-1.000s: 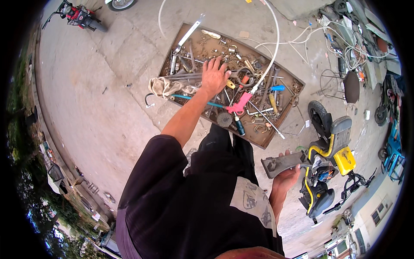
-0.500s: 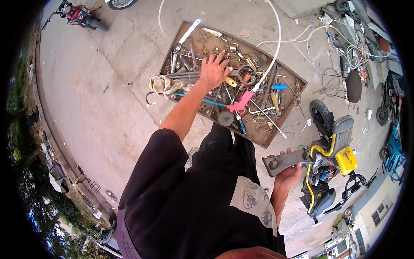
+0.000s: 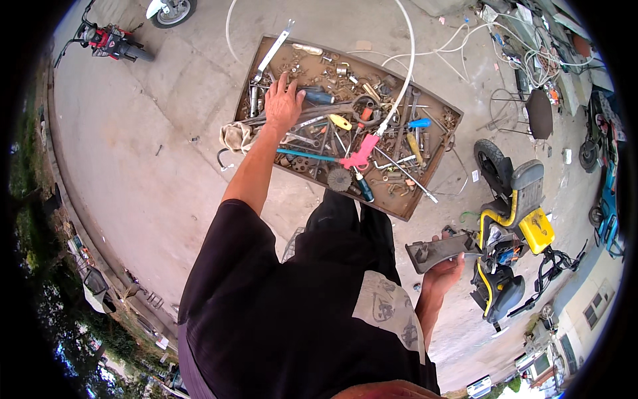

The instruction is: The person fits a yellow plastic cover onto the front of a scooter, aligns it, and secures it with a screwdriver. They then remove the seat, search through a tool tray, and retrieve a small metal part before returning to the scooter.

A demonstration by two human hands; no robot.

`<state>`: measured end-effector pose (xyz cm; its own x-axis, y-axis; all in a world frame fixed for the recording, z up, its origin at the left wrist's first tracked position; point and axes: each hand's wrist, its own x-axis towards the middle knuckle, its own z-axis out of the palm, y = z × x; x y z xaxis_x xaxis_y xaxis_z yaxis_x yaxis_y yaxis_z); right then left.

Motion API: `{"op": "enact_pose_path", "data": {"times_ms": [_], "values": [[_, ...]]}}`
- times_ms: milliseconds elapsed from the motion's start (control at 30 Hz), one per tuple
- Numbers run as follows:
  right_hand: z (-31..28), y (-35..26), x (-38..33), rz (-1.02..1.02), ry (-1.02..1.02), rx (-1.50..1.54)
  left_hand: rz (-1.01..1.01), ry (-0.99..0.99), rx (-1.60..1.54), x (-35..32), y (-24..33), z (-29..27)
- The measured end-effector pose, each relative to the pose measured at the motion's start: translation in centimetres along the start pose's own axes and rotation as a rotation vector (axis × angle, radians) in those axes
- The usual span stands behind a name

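Note:
My left hand (image 3: 284, 106) reaches into the left part of a brown metal tool tray (image 3: 448, 145), fingers stretched out over the loose tools and palm down. Just right of its fingertips lies a screwdriver with a dark blue handle (image 3: 318, 98). A flat silver bar (image 3: 273, 52) sticks out over the tray's far left edge, beyond the fingers. Lower right, my right hand (image 3: 444, 271) is closed round a dark grey plastic panel (image 3: 435, 253), holding it beside my body. A pink air blow gun (image 3: 359, 152) with hoses rests on top of the tools.
A yellow and black scooter (image 3: 535, 231) stands at the right. A white hose (image 3: 410, 46) runs across the tray from above. A beige rag (image 3: 236, 137) hangs at the tray's left edge. A red motorbike (image 3: 109, 41) is parked far left; a dark stool (image 3: 539, 114) stands right.
My left hand has moved left across the tools, and the dark blue screwdriver handle now shows beside it. The right hand keeps its hold on the panel. The view has shifted slightly.

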<state>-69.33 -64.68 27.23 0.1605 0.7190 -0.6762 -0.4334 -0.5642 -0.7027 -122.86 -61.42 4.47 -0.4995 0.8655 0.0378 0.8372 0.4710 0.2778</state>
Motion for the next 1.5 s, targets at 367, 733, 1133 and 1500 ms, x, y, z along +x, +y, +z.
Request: {"op": "enact_pose_path", "data": {"times_ms": [367,733,1133,1500], "values": [[1.8,0.1,0.4,0.021,-0.068,-0.050,0.211,-0.094,-0.171,0.1,1.0,-1.2],[1.8,0.0,-0.1,0.014,-0.082,-0.079,0.315,-0.408,-0.050,3.5,0.7,-2.9],[1.9,0.7,-0.5,0.020,-0.061,-0.069,0.276,-0.432,-0.249,4.5,-0.2,-2.7],[1.6,0.6,-0.6,0.022,-0.059,-0.111,0.069,-0.247,-0.149,6.3,2.1,0.0]]}}
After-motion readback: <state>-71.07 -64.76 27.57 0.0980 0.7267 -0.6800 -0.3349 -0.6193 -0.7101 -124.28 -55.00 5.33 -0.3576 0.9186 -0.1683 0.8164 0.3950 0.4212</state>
